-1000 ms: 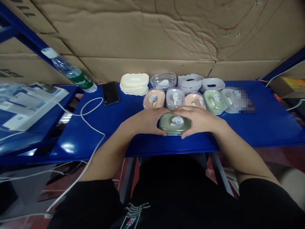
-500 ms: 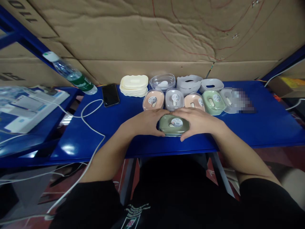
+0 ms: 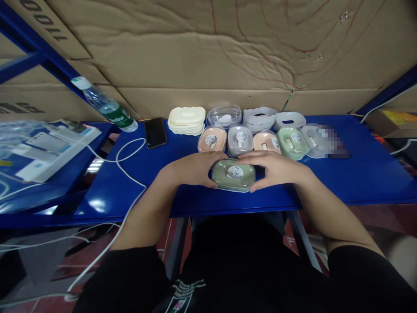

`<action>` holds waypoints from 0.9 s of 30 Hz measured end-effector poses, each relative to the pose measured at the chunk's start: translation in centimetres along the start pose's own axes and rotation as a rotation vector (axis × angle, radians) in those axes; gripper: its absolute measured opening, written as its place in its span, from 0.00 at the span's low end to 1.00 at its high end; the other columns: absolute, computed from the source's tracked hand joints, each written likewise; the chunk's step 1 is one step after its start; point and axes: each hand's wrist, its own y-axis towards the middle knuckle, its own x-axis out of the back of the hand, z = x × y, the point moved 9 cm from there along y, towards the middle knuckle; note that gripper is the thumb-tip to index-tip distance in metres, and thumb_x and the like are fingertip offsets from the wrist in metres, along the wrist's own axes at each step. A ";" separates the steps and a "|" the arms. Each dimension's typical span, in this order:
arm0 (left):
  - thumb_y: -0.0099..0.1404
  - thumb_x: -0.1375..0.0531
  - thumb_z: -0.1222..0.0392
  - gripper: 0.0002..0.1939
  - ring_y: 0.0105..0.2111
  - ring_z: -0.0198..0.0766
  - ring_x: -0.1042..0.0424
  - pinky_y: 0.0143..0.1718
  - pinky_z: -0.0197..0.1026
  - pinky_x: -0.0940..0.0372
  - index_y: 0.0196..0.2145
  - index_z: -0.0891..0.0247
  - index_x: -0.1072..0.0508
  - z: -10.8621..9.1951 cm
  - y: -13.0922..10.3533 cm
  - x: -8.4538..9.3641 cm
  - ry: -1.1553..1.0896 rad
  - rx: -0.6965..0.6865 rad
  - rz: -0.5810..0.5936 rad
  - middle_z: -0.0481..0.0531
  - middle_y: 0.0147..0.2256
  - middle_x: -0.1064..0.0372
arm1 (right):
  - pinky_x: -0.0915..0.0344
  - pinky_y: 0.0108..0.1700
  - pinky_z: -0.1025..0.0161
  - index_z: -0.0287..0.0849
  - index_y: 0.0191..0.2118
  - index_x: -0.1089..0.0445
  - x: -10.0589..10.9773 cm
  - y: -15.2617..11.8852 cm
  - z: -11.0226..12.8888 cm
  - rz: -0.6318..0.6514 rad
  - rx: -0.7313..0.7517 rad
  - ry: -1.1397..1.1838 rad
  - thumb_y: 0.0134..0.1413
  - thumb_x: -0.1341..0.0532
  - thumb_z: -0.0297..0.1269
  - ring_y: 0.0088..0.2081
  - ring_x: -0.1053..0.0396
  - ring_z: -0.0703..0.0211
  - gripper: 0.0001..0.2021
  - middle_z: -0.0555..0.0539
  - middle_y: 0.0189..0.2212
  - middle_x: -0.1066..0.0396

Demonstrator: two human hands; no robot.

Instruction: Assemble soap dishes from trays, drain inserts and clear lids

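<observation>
A dark green soap box point(image 3: 224, 179) with a clear lid and a round label lies near the front edge of the blue table point(image 3: 202, 202). My left hand point(image 3: 197, 169) grips its left end, thumb at the front and fingers behind. At the right end is my right hand point(image 3: 272, 168), its thumb and fingers curved round that end. Just behind stand a pink box point(image 3: 213, 138), a grey box point(image 3: 240, 138), a second pink box point(image 3: 265, 140) and a light green box point(image 3: 291, 141).
Cream trays point(image 3: 186, 119), a clear lid point(image 3: 224, 115) and grey trays point(image 3: 259, 118) stand along the cardboard wall point(image 3: 195, 56). To the left are a phone point(image 3: 155, 133), a leaning bottle point(image 3: 114, 114) and a white cable point(image 3: 130, 176).
The dark green box has shifted slightly left between my hands. My right hand's fingers have opened a little and sit less far over the box. The view has tilted slightly.
</observation>
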 end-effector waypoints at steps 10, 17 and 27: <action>0.53 0.22 0.49 0.48 0.55 0.56 0.18 0.54 0.50 0.28 0.69 0.52 0.30 2.0 -1.3 0.4 0.039 0.154 0.059 0.54 0.59 0.19 | 0.30 0.73 0.43 0.61 0.72 0.28 -1.7 0.4 0.2 0.079 -0.006 0.020 0.56 0.21 0.41 0.74 0.32 0.42 0.39 0.48 0.77 0.35; 0.50 0.20 0.39 0.53 0.53 0.55 0.18 0.51 0.46 0.29 0.70 0.51 0.29 1.9 -1.7 0.8 0.030 0.188 0.097 0.55 0.59 0.19 | 0.30 0.72 0.42 0.60 0.72 0.28 -2.1 0.6 0.3 0.067 0.015 -0.024 0.57 0.20 0.44 0.73 0.30 0.41 0.39 0.46 0.76 0.34; 0.54 0.25 0.44 0.28 0.43 0.48 0.16 0.43 0.42 0.29 0.52 0.50 0.15 3.7 -3.4 2.5 0.032 0.294 0.126 0.47 0.47 0.13 | 0.28 0.67 0.43 0.48 0.68 0.26 -5.8 3.5 4.1 -0.019 0.282 -0.084 0.63 0.26 0.56 0.67 0.25 0.44 0.33 0.38 0.70 0.26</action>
